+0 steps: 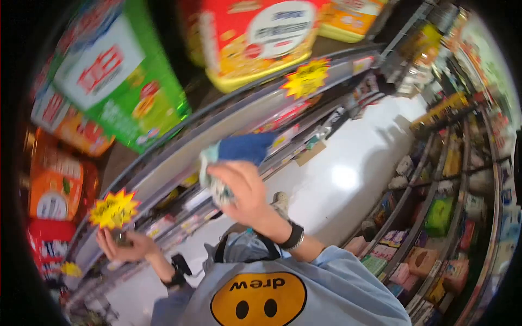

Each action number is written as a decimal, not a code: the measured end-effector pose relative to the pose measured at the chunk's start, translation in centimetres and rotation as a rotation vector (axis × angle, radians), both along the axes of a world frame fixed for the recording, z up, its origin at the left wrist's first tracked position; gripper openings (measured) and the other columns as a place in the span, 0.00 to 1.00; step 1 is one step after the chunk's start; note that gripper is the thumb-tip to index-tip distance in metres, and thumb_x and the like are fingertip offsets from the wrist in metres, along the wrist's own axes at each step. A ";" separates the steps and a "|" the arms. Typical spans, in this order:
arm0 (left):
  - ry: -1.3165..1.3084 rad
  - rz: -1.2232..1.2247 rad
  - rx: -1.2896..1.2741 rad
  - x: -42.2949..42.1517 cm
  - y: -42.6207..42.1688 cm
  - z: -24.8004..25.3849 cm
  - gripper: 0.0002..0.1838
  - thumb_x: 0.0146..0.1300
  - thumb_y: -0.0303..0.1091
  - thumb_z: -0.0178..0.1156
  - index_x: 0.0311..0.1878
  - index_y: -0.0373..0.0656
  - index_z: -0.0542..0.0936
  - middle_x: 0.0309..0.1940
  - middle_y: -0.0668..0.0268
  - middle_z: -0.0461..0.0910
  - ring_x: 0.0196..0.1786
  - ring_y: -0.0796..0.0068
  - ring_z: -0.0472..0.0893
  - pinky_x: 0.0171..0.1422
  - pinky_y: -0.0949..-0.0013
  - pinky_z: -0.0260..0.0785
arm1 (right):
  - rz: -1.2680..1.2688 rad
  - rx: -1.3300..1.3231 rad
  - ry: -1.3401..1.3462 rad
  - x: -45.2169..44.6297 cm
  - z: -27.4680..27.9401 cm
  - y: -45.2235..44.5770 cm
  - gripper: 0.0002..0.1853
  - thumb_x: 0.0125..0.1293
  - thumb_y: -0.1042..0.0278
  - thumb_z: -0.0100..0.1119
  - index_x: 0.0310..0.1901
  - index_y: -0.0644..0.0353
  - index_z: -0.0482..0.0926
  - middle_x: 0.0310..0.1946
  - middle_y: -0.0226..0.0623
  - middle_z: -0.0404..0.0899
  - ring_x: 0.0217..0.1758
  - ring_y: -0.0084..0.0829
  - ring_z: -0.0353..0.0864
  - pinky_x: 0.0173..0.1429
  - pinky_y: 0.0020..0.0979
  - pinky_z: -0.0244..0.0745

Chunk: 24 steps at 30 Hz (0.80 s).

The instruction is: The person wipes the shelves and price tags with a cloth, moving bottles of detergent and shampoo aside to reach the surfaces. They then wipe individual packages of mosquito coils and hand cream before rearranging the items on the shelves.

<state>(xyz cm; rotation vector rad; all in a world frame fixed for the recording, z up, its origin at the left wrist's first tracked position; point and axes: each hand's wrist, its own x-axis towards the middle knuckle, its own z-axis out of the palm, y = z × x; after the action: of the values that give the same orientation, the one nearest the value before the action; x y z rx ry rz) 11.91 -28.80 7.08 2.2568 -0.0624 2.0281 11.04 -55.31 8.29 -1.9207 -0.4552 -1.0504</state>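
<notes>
Fingers [231, 173] of the right hand [242, 190] are closed on a blue, soft-looking cloth item [239, 149] with a pale green edge and a patterned lower part; the blue part sticks out beyond the fingertips, in front of the shelf edge; a black wristband [295, 237] circles the right wrist; the left hand [128, 245] is lower and to the left, its fingers apart and slightly curled around a small, dark greenish object [122, 239] at the palm, too blurred to identify, and whether they grip it I cannot tell; a black strap [178, 271] is on that wrist

Just above the left fingers is a yellow starburst price tag [114, 209] on the shelf edge [187, 130]; behind that edge stand a green pouch [128, 81] with a white panel, an orange container [57, 185], and a red tub [261, 32] with a yellow base; below the hands is a pale blue shirt [348, 282] bearing an orange smiley print [258, 299]; stocked shelves [435, 239] curve along the right, across a shiny white floor [348, 157]
</notes>
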 end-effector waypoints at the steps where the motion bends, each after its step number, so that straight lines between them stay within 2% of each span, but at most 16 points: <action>1: 0.032 0.003 -0.041 -1.0 -0.7 0.4 0.16 0.55 0.18 0.50 0.48 0.32 0.75 0.50 0.51 0.72 0.56 0.51 0.72 0.61 0.53 0.64 | 0.060 0.025 0.070 -0.8 0.2 -0.8 0.28 0.42 0.75 0.62 0.51 0.61 0.75 0.46 0.45 0.75 0.48 0.46 0.74 0.53 0.40 0.69; 2: 0.071 -0.003 -0.082 -1.9 -1.2 0.3 0.14 0.55 0.18 0.49 0.45 0.33 0.76 0.49 0.52 0.72 0.57 0.50 0.72 0.60 0.54 0.65 | 0.113 0.052 0.142 -1.6 0.4 -1.6 0.29 0.43 0.74 0.62 0.53 0.61 0.73 0.47 0.46 0.74 0.50 0.48 0.73 0.55 0.41 0.68; 3: -0.034 -0.205 -0.146 -2.3 -1.5 -0.5 0.12 0.55 0.18 0.48 0.42 0.33 0.75 0.49 0.52 0.71 0.55 0.50 0.71 0.60 0.54 0.65 | 0.131 0.080 0.173 -2.4 0.9 -2.5 0.27 0.46 0.74 0.59 0.52 0.62 0.72 0.48 0.47 0.73 0.52 0.49 0.72 0.57 0.42 0.67; 4: -0.141 -0.408 -0.213 -2.4 -1.9 -1.4 0.10 0.55 0.18 0.46 0.39 0.34 0.75 0.49 0.52 0.69 0.54 0.51 0.71 0.59 0.55 0.64 | 0.097 0.156 0.231 -3.4 0.8 -3.1 0.24 0.47 0.76 0.55 0.51 0.64 0.74 0.47 0.47 0.75 0.50 0.47 0.75 0.57 0.38 0.69; 6: 0.096 -0.482 -0.126 -3.8 -5.0 -2.2 0.04 0.62 0.24 0.48 0.36 0.37 0.73 0.45 0.53 0.69 0.48 0.57 0.71 0.54 0.58 0.64 | 0.029 0.199 0.278 -5.2 -0.9 -5.1 0.23 0.49 0.75 0.53 0.51 0.63 0.73 0.47 0.46 0.75 0.51 0.46 0.75 0.57 0.39 0.69; 7: 0.266 -0.661 -0.142 -4.2 -6.1 -3.2 0.06 0.61 0.24 0.46 0.37 0.37 0.73 0.47 0.53 0.68 0.47 0.57 0.71 0.55 0.58 0.64 | -0.033 0.189 0.264 -6.2 -1.7 -6.0 0.23 0.49 0.75 0.53 0.51 0.63 0.73 0.47 0.46 0.75 0.51 0.46 0.75 0.57 0.39 0.69; 8: 0.440 -0.835 -0.146 -4.4 -7.7 -3.9 0.08 0.60 0.24 0.44 0.38 0.38 0.73 0.48 0.52 0.66 0.47 0.58 0.70 0.55 0.58 0.65 | -0.065 0.214 0.373 -7.3 -2.5 -7.0 0.22 0.51 0.74 0.54 0.52 0.63 0.71 0.47 0.47 0.73 0.52 0.48 0.73 0.58 0.39 0.67; 9: 0.565 -0.845 -0.103 -4.3 -10.6 -2.9 0.07 0.60 0.26 0.46 0.36 0.39 0.74 0.45 0.54 0.69 0.45 0.58 0.70 0.51 0.58 0.66 | -0.091 0.246 0.484 -8.4 -3.3 -7.8 0.22 0.53 0.72 0.54 0.53 0.63 0.70 0.47 0.49 0.72 0.52 0.49 0.71 0.58 0.40 0.66; 12: 1.043 -1.216 -0.216 -4.0 -16.3 -1.7 0.10 0.54 0.18 0.48 0.37 0.37 0.77 0.43 0.56 0.71 0.47 0.58 0.72 0.50 0.61 0.67 | -0.281 0.315 0.594 -11.9 -6.3 -9.7 0.22 0.53 0.72 0.54 0.53 0.64 0.69 0.46 0.50 0.72 0.50 0.51 0.72 0.56 0.41 0.68; 16: 1.122 -1.395 -0.041 -3.1 -22.2 -0.5 0.13 0.54 0.15 0.47 0.39 0.36 0.77 0.42 0.56 0.72 0.47 0.59 0.74 0.50 0.64 0.68 | -0.460 0.370 0.749 -16.3 -7.0 -12.4 0.22 0.53 0.68 0.54 0.51 0.65 0.71 0.43 0.50 0.74 0.48 0.50 0.73 0.53 0.42 0.69; 17: 1.220 -1.413 -0.080 -2.7 -23.5 -0.7 0.12 0.54 0.16 0.48 0.39 0.36 0.77 0.43 0.57 0.72 0.46 0.60 0.74 0.50 0.64 0.68 | -0.502 0.369 0.761 -17.3 -7.2 -13.2 0.21 0.53 0.67 0.54 0.49 0.65 0.72 0.42 0.50 0.75 0.47 0.50 0.74 0.52 0.42 0.70; 20: 1.356 -1.496 -0.045 -1.5 -27.9 -1.2 0.09 0.56 0.18 0.50 0.39 0.35 0.77 0.40 0.58 0.74 0.43 0.61 0.76 0.50 0.65 0.68 | -0.645 0.410 0.722 -20.3 -7.8 -15.4 0.20 0.52 0.68 0.54 0.48 0.66 0.72 0.42 0.50 0.75 0.47 0.50 0.74 0.52 0.42 0.70; 22: 1.483 -1.492 0.145 -0.4 -30.9 -2.6 0.07 0.61 0.20 0.49 0.39 0.35 0.76 0.37 0.62 0.74 0.42 0.70 0.75 0.47 0.71 0.68 | -0.774 0.437 0.673 -22.3 -7.5 -17.1 0.20 0.51 0.70 0.55 0.48 0.65 0.73 0.41 0.50 0.75 0.45 0.49 0.75 0.51 0.40 0.71; 24: 1.527 -1.514 0.248 -0.7 -34.8 -2.5 0.08 0.63 0.22 0.48 0.40 0.35 0.76 0.35 0.63 0.75 0.40 0.71 0.76 0.45 0.71 0.68 | -0.901 0.466 0.627 -24.6 -7.5 -18.4 0.20 0.51 0.71 0.55 0.48 0.65 0.73 0.40 0.49 0.76 0.44 0.49 0.76 0.50 0.39 0.72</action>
<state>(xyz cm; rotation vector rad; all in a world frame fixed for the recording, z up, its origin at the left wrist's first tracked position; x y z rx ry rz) 11.19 -63.63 4.57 1.9372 -1.2860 -0.4726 -13.58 -73.76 0.78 -1.8809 1.0044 -0.8755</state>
